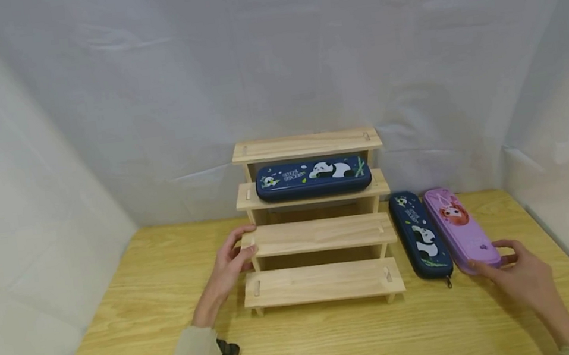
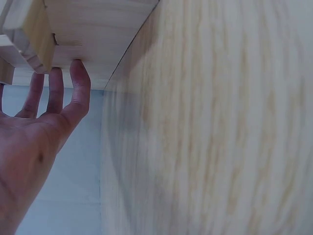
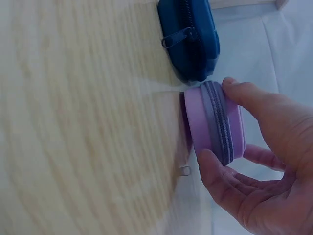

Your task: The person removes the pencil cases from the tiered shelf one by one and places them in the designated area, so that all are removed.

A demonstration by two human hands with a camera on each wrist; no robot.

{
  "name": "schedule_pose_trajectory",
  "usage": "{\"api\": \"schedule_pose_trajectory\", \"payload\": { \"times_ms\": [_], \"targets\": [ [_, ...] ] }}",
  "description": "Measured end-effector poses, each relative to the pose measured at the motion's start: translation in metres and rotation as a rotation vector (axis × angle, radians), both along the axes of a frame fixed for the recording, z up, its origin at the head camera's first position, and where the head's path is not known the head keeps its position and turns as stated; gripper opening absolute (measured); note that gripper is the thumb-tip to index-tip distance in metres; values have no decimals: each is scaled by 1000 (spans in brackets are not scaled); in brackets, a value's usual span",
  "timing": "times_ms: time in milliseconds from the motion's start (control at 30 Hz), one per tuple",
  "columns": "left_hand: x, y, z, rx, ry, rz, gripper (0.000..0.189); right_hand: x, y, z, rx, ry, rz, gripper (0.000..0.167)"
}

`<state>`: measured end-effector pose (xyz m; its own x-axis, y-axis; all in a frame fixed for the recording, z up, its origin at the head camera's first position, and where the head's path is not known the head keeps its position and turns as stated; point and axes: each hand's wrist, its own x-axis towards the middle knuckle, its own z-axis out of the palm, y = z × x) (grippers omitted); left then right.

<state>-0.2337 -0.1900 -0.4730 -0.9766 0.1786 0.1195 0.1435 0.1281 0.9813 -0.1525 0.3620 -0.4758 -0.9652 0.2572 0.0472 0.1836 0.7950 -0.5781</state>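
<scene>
A stepped wooden display shelf (image 1: 325, 283) stands on the table. My left hand (image 1: 230, 262) grips the left end of its second step from the bottom; the left wrist view shows several bent fingers (image 2: 80, 90) against the wood. My right hand (image 1: 525, 276) holds the near end of a purple pencil case (image 1: 461, 229) with a red-haired cartoon figure, thumb on one side and fingers on the other. In the right wrist view this case (image 3: 198, 117) shows its grey zip. Just left of it lies a navy panda pencil case (image 1: 422, 237).
Another navy panda pencil case (image 1: 311, 178) lies lengthwise on the second step from the top. A small black object (image 1: 229, 351) is beside the left sleeve. Pale sheeting (image 1: 289, 51) hangs behind the wooden table (image 1: 307, 348) and along both sides.
</scene>
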Motion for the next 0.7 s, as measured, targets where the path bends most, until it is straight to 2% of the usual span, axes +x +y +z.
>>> {"api": "schedule_pose_trajectory", "payload": {
  "times_ms": [500,700],
  "targets": [
    [0,0,1,-2,6,-3,42,-9,0,-2,14,-31,10,85],
    [0,0,0,13,9,-16,43,-9,0,-3,35,27,20,80]
  ]
}}
